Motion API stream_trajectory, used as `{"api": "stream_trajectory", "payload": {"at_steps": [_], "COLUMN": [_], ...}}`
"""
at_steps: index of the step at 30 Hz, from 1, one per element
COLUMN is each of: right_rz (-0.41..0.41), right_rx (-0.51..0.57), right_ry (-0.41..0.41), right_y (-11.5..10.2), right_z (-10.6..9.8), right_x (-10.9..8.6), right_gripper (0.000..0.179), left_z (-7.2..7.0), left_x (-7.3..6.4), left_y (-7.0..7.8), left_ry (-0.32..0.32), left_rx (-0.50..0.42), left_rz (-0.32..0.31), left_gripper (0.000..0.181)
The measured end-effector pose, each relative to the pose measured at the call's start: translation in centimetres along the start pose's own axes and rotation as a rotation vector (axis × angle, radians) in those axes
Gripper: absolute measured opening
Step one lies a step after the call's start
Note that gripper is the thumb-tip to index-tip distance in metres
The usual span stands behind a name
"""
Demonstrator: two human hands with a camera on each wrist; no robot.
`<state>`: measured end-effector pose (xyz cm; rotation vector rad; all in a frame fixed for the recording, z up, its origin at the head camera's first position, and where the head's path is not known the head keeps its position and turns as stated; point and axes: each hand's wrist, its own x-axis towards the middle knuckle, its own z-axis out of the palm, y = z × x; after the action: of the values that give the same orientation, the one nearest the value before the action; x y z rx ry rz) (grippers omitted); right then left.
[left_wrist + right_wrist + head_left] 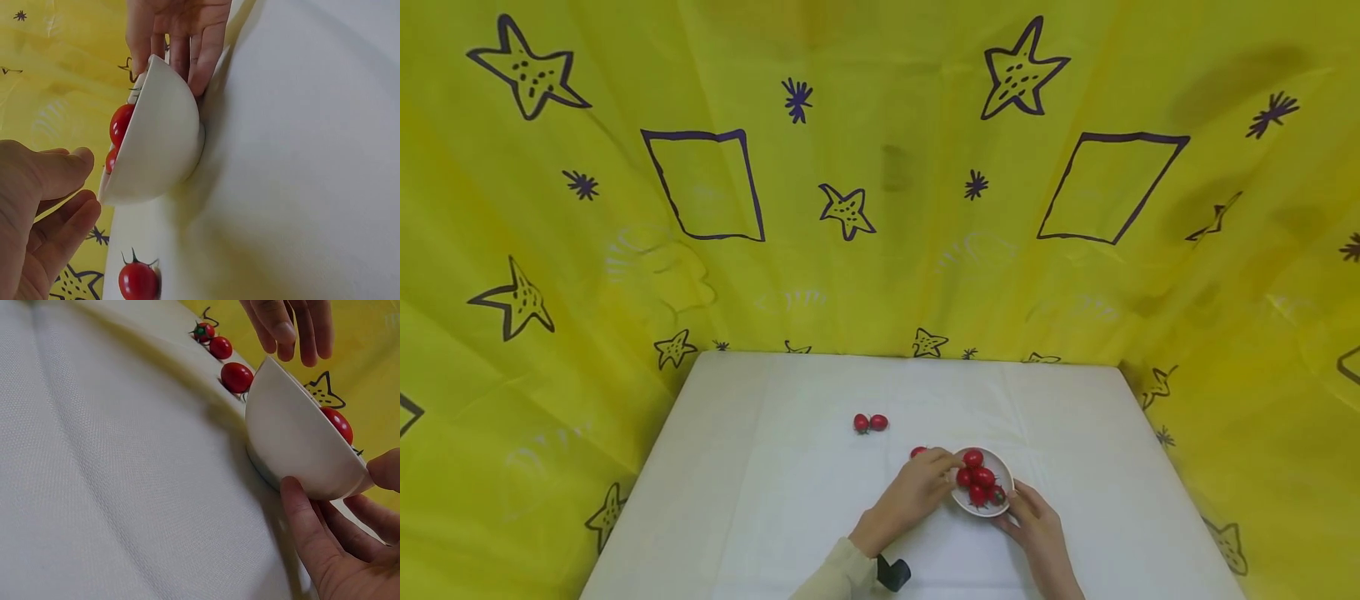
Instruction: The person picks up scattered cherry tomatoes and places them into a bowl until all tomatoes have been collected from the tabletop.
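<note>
A white bowl (998, 465) with several cherry tomatoes (982, 477) in it sits on the white-covered table, right of centre. My right hand (1037, 521) grips its right side, thumb at the rim and fingers against the outer wall, as the right wrist view shows (337, 556). Over the opposite rim is my left hand (921, 483). In the left wrist view its thumb and fingers stand slightly apart, right by the rim, with nothing between them. One loose cherry tomato (138, 280) lies on the cloth beside the bowl, partly hidden by the left hand in the head view.
Two more cherry tomatoes (870, 423) lie side by side farther back, left of the bowl. A black object (893, 575) shows by the left sleeve. Yellow curtains (880, 275) with drawn stars and frames surround the white table (790, 517) at the back and sides.
</note>
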<state>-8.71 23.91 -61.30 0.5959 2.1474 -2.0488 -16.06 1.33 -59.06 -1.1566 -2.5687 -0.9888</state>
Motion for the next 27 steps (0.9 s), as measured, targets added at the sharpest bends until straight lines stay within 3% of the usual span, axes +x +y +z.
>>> {"api": "stream_trajectory", "payload": {"at_steps": [3,9,20,27], "right_rz": [0.001,-0.001,-0.004,-0.017], "right_rx": [0.002,-0.014,-0.002,0.004], "right_ry": [-0.001,-0.003,-0.003,-0.012], "right_y": [0.0,-0.1,0.0,0.0], "right_z": [0.0,0.0,0.0,0.0], "right_x": [0.0,0.0,-0.1,-0.1], "right_gripper": [0.058,0.058,0.057,0.058], "left_z": [-0.3,-0.3,0.1,0.5], "left_x": [-0.3,-1.0,-1.3,-1.5], "left_y": [-0.3,-1.2,-2.4,-2.8], "left_ry": [0.009,0.048,0.150,0.130], "left_rx": [-0.022,0.028,0.149,0.185], "left_rz": [-0.029,-0.077,-0.088,-0.157], "left_gripper": [0.032,0.031,0.030,0.036]}}
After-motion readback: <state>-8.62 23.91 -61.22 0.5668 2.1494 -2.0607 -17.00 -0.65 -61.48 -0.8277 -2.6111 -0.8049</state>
